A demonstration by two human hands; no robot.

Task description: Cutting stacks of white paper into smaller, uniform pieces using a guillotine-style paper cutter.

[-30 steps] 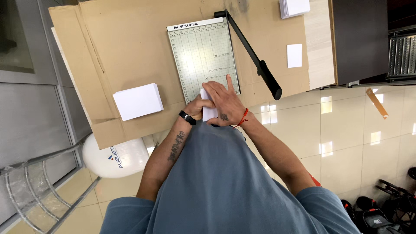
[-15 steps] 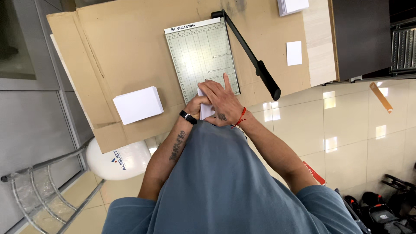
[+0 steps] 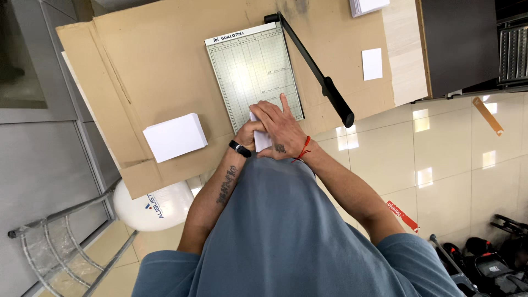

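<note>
White paper stack (image 3: 260,140) gripped by both hands at gridded cutter board (image 3: 250,69).

Cardboard sheet (image 3: 154,71) lies over the worktable (image 3: 404,60), whose right strip shows beyond the sheet. Guillotine paper cutter (image 3: 250,69) sits on the cardboard at centre, its blade arm (image 3: 313,69) raised along the right edge, handle end toward the person. At the cutter's near edge, the left hand (image 3: 250,135) and right hand (image 3: 283,129) meet over a small paper stack (image 3: 262,140), right hand uppermost. Larger paper stack (image 3: 175,136) lies left of the hands, on the cardboard. Single card (image 3: 372,64) lies right of the arm; another stack (image 3: 367,5) behind it, at the far edge. Round container (image 3: 151,206) stands below the table's near left corner, a metal rack (image 3: 55,242) to its left.
</note>
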